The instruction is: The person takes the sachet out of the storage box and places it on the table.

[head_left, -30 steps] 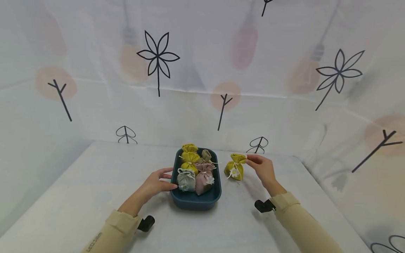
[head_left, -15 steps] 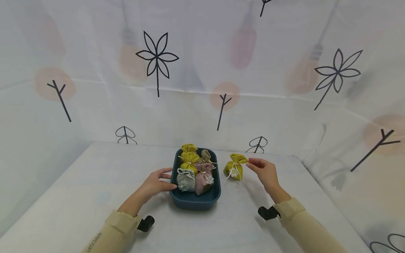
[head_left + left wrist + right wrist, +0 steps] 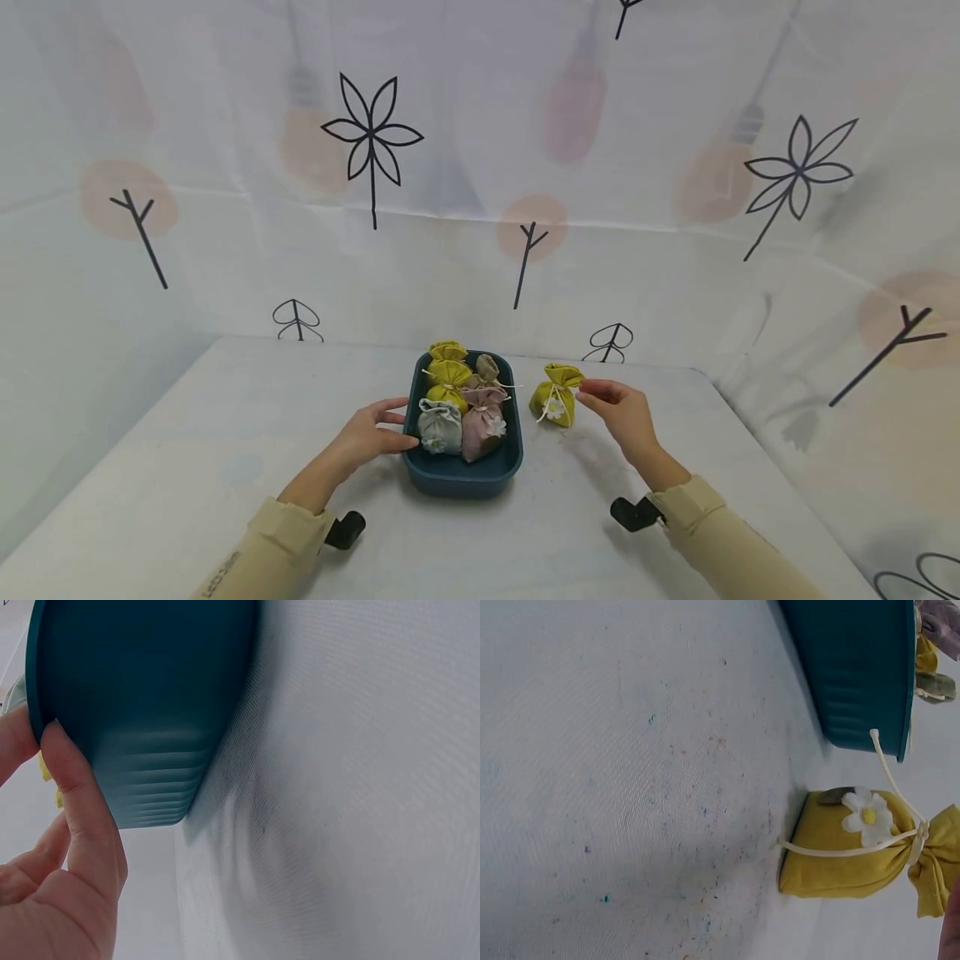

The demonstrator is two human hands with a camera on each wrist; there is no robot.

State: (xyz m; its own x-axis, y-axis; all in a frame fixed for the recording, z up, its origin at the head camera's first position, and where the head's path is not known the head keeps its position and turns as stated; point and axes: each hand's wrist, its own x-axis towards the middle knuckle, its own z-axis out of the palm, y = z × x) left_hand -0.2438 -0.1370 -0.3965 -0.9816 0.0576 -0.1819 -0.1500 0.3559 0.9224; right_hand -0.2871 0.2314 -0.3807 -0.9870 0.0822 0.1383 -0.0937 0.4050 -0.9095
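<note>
My left hand (image 3: 365, 435) pinches the rim of a dark teal plastic bin (image 3: 461, 486); in the left wrist view the thumb is inside and a finger outside the wall (image 3: 142, 697). Standing upright to the bin's right is a yellow drawstring pouch (image 3: 553, 402) with a white flower and pale cord. My right hand (image 3: 622, 417) has its fingertips at the pouch's gathered top; whether they grip the cloth is hidden. Only a sliver of finger (image 3: 950, 930) shows beside the ruffle in the right wrist view. The bin holds yellow pouches (image 3: 450, 383), a grey-green pouch (image 3: 441, 429), a pink pouch (image 3: 482, 433) and an olive-brown pouch (image 3: 487, 368).
Both stand on a white cloth-covered table (image 3: 225, 450), flecked with small coloured specks in the right wrist view. Behind it hangs a pale curtain (image 3: 442, 275) printed with black flowers and twigs. A black wrist device (image 3: 633, 514) sits below the right hand.
My right hand first drew back rightward at the pouch's top corner, then came left again, slightly lower, by its neck. The left hand and bin stay in place.
</note>
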